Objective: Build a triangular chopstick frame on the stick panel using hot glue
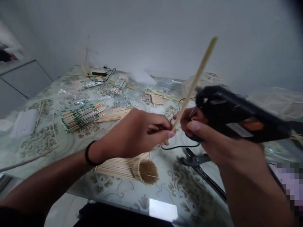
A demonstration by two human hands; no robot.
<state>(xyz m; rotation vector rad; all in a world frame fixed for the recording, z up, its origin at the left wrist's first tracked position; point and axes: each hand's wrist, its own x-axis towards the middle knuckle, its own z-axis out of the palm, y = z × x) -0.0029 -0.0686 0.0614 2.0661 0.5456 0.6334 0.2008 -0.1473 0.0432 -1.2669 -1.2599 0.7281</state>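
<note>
Between its thumb and fingers, my left hand (pixel 142 132) pinches the lower end of a wooden chopstick (pixel 199 75), which slants up to the right. My right hand (pixel 210 138) is wrapped round a black hot glue gun (pixel 232 110) with an orange trigger. The gun's nozzle points left, close to the chopstick; whether they touch I cannot tell. Below my hands, a small round cup made of sticks (pixel 145 171) lies tilted, its opening facing me. It rests against a flat panel of sticks laid side by side (pixel 115 167), partly hidden by my left arm.
Packs of chopsticks in green-printed plastic (pixel 82 115) lie at the left, with loose chopsticks (pixel 113 115) beside them. Black-handled pliers or cutters (pixel 201 170) lie at the right. A black cord (pixel 180 147) runs under my hands. A small square stick piece (pixel 157 100) lies farther back.
</note>
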